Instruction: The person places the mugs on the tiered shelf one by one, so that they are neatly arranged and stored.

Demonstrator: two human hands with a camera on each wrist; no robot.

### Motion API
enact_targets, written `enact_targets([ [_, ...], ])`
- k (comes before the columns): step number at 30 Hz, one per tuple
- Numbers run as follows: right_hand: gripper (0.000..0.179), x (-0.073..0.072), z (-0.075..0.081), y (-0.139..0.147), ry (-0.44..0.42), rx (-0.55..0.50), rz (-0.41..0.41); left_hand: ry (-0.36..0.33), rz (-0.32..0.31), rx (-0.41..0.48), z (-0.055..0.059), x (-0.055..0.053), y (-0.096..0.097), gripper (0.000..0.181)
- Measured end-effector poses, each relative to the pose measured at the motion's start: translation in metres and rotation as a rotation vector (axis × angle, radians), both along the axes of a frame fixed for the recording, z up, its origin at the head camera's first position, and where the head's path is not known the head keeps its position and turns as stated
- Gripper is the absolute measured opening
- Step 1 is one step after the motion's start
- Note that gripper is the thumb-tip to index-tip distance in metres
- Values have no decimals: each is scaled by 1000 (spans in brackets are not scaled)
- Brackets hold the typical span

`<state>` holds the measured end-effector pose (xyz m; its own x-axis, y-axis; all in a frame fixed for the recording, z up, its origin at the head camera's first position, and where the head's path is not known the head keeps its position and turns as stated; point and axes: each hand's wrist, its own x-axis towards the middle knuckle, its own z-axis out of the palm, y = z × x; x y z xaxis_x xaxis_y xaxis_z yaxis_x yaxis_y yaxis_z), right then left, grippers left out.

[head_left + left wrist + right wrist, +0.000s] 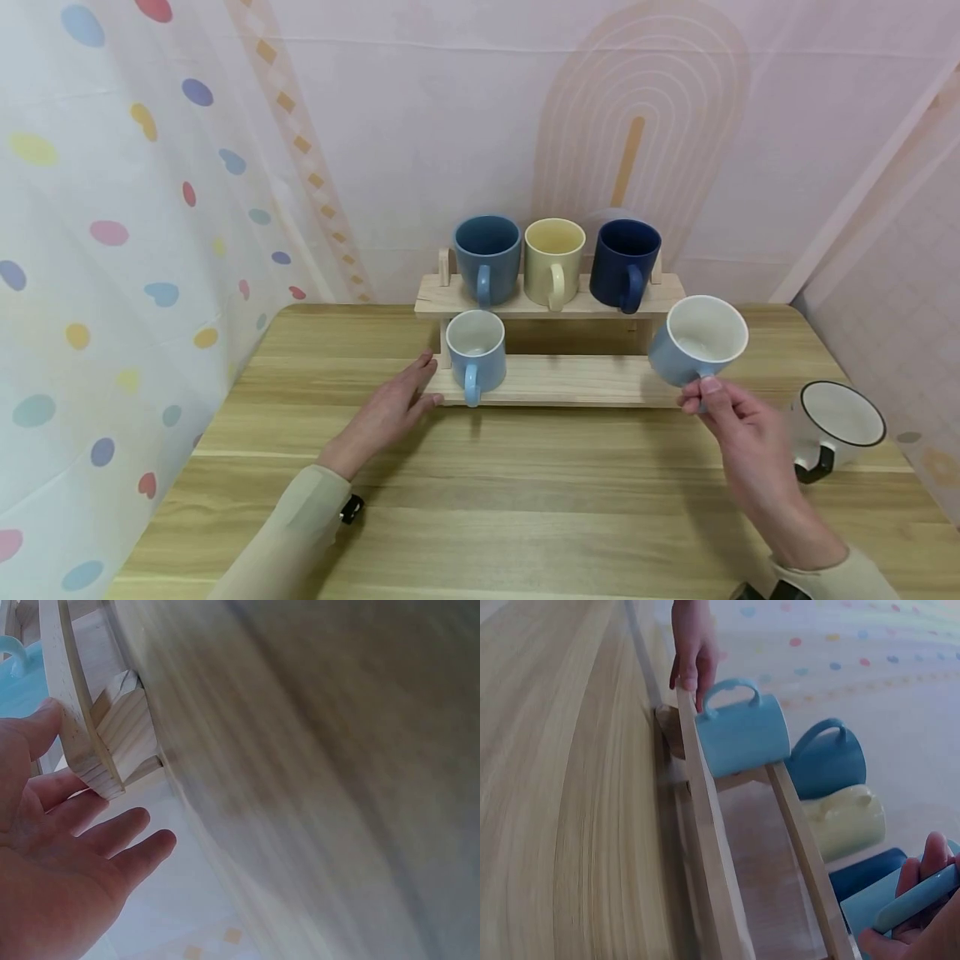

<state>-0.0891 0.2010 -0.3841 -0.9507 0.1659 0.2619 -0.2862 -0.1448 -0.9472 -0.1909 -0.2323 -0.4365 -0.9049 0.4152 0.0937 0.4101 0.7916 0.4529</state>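
Observation:
My right hand [753, 442] pinches the handle of a light blue mug [678, 358] with a white inside, tilted over the right end of the lower shelf. In the right wrist view its fingers curl round that handle [915, 901]. My left hand [386, 417] grips the left end of the wooden two-tier rack [570, 383], thumb on the lower board and fingers around its end; the left wrist view shows the board [75, 712] between them. Beside this hand, a second light blue mug [487, 367] stands on the lower shelf, handle to the front.
A blue mug [501, 262], a cream mug [540, 271] and a navy mug [611, 271] line the upper shelf. A white mug [840, 417] with black rim and handle stands right on the wooden table [525, 500]. Behind hangs a patterned curtain [420, 125].

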Motion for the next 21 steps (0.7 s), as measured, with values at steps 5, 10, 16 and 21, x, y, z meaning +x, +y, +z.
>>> enact_targets([
  [5,29,0,2,-9,-7,16,27,-3,0,-12,1,0,0,64],
  [10,30,0,3,-18,-12,29,53,-14,2,-9,3,-1,0,65],
  [16,31,0,4,-28,-23,61,76,-17,3,-23,3,-2,1,66],
  [21,34,-1,4,-36,-32,103,97,-25,6,-30,4,-2,1,66],
])
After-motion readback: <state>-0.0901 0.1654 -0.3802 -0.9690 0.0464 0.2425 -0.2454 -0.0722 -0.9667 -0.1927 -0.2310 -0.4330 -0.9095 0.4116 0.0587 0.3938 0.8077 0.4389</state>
